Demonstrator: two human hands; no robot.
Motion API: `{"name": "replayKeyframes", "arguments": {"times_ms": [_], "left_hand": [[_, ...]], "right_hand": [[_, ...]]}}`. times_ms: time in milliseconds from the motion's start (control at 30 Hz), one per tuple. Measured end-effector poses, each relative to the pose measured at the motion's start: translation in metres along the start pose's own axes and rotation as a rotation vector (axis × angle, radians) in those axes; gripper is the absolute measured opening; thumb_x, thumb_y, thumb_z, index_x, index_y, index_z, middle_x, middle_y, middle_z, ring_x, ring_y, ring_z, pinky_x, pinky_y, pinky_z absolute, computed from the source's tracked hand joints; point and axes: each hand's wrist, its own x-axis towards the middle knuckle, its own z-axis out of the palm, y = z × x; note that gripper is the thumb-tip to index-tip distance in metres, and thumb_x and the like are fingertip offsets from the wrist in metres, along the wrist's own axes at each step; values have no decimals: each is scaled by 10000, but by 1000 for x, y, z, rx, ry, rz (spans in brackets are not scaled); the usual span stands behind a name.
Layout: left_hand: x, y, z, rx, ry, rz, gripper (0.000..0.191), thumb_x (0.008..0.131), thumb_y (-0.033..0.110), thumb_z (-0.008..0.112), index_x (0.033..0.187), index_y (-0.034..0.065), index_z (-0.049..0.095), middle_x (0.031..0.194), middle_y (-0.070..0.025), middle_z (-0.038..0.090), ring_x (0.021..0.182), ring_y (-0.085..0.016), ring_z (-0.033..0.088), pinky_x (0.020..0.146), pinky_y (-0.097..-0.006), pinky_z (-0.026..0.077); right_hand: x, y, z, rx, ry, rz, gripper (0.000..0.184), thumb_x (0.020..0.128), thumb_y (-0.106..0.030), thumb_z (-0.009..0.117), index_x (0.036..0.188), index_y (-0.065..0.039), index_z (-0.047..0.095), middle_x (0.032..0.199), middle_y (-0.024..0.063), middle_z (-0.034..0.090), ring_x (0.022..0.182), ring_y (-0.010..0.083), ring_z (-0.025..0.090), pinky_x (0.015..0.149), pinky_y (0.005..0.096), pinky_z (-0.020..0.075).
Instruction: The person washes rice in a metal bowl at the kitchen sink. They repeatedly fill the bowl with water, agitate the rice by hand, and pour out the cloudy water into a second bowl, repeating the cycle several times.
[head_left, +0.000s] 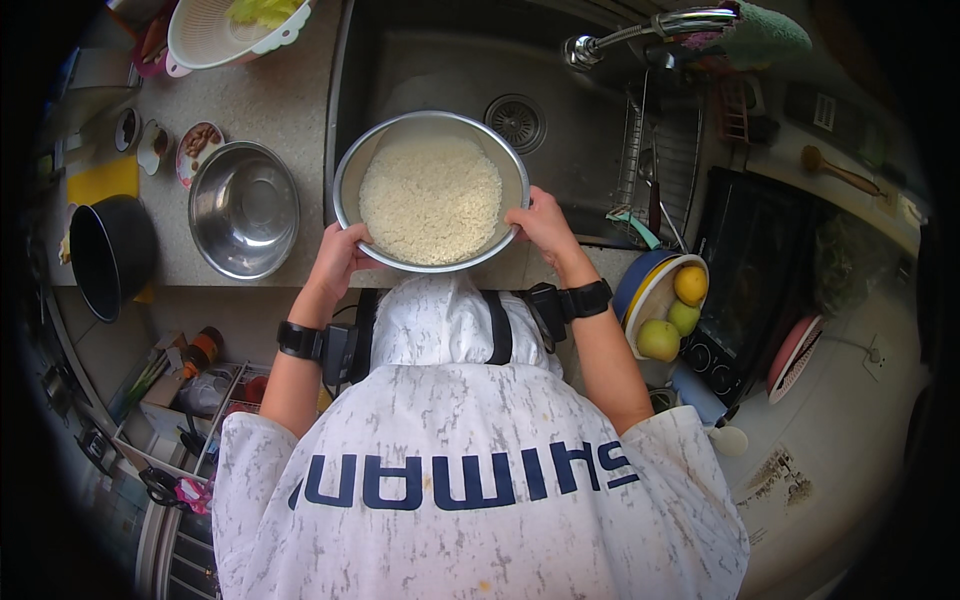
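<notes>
Both my hands grip the rim of a stainless steel bowl (351, 169) over the front edge of the sink (450, 67). White rice grains (431, 202) fill much of the bowl. My left hand (341, 255) holds the lower left of the rim, its thumb on top and its fingers partly hidden beneath. On the right side of the rim is my right hand (547, 223), with its thumb over the edge. A second steel bowl (244, 210), with nothing in it, stands on the counter to the left.
A dark pot (116, 255) sits at the counter's left edge, near small dishes (199, 150). A colander (225, 37) with leafy greens is at the upper left. The faucet (637, 34) and a wire rack (637, 157) are right of the drain. Fruit bowls (645, 300) adjoin a black oven (750, 247).
</notes>
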Motion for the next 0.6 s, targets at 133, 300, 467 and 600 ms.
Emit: {"name": "replayKeyframes", "arguments": {"times_ms": [133,300,467,600], "left_hand": [[-3,5,3,-9,-1,15,292,749,82,501,994,-62,566,852,-133,655,700,-218,669,618,-329,578],[-7,12,7,-8,-8,13,230,753,86,503,920,-54,574,800,-120,642,675,-208,658,634,-356,588],[-12,16,8,-1,-24,17,249,757,93,496,927,-72,574,815,-138,647,690,-220,663,647,-365,593],[-14,19,9,1,-43,11,317,766,100,487,1000,-100,562,867,-170,655,721,-247,675,649,-364,593]], "right_hand": [[-3,-4,-1,-6,-4,-7,339,709,-39,598,1039,14,548,802,69,611,632,128,588,533,252,503],[-5,-7,-3,-3,-5,-14,324,714,-45,600,1029,13,551,803,69,613,632,130,597,534,255,510],[-9,-11,-5,-7,-13,-34,308,719,-55,602,1015,15,555,784,60,613,623,127,599,539,260,519],[-13,-17,-7,-24,-14,-41,297,724,-60,597,1008,19,560,777,56,614,621,124,599,541,260,523]]}}
